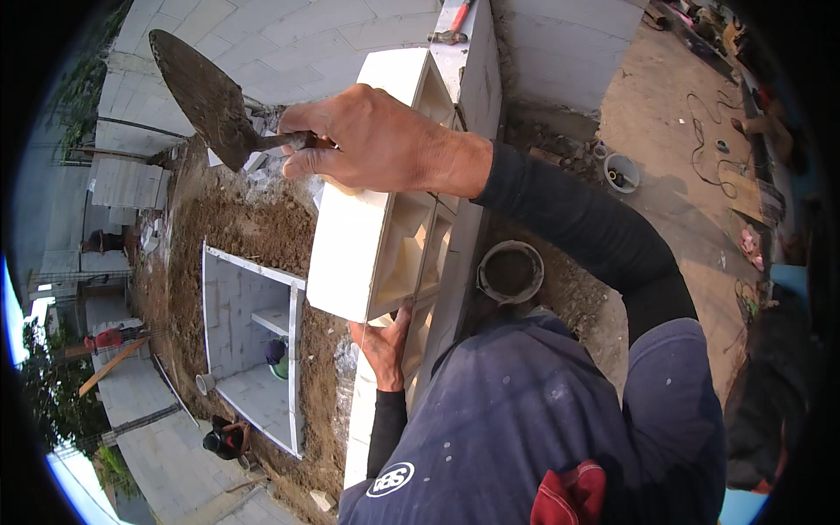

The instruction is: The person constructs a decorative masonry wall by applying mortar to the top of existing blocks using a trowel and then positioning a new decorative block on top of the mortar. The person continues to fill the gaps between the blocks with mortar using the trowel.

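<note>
My right hand (363, 140) is closed around the handle of a pointed trowel (208, 101). Its dark blade, smeared with mortar, points up and to the left. Below that hand stand cream hollow ventilation blocks (350, 254) with sloped recesses, set along the top of a pale block wall (455, 289). My left hand (382, 350) grips the lower end of the nearest block, thumb on its recessed face; some of its fingers are hidden behind the block. The right hand and forearm cover part of the blocks.
A hammer (449, 37) with a red handle lies on the wall top beyond the blocks. A bucket of grey mortar (505, 299) stands on the ground at right, another bucket (623, 163) farther off. Left of the wall are bare soil, a block-walled pit (297, 367) and people (226, 439).
</note>
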`<state>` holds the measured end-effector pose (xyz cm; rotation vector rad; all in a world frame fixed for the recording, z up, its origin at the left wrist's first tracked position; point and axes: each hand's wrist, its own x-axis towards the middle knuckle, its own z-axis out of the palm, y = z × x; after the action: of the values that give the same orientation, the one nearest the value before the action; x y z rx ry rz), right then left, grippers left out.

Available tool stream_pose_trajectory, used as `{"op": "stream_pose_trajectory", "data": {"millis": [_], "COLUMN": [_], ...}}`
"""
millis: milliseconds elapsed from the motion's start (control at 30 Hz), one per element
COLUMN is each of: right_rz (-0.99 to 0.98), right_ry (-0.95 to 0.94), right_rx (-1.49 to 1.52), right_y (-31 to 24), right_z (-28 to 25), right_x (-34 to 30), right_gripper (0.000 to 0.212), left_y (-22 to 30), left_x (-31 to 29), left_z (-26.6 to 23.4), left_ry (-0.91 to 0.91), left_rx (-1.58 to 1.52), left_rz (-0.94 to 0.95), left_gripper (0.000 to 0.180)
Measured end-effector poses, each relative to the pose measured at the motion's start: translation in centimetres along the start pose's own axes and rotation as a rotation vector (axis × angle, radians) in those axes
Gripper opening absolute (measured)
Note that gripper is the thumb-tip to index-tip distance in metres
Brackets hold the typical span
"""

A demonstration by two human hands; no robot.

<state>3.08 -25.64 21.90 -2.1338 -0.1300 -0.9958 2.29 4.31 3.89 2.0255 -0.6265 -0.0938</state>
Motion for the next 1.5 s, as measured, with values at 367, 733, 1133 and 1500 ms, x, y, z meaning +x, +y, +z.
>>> {"op": "stream_pose_trajectory", "data": {"millis": [367, 733, 1133, 1500], "right_rz": [0.017, 0.176, 0.198, -0.013], "right_ry": [-0.056, -0.114, -0.245, -0.221], "right_rx": [0.052, 0.08, 0.077, -0.224], "right_y": [-0.8, -2.8, -4.0, -0.8], "right_z": [-0.8, -1.2, -1.2, 0.0], "right_x": [-0.3, -1.9, 1.6, 2.7], "right_gripper": [0.045, 0.045, 0.034, 0.052], "left_y": [-1.2, -0.9, -3.7, -5.8], "left_x": [0.1, -0.7, -1.4, -2.2], "left_z": [0.2, 2.3, 3.3, 3.3], "left_ry": [0.051, -0.103, -0.068, -0.074], "left_rx": [0.157, 0.404, 0.47, 0.376], "left_rz": [0.02, -0.078, 0.068, 0.074], "left_gripper": [0.046, 0.129, 0.092, 0.087]}}
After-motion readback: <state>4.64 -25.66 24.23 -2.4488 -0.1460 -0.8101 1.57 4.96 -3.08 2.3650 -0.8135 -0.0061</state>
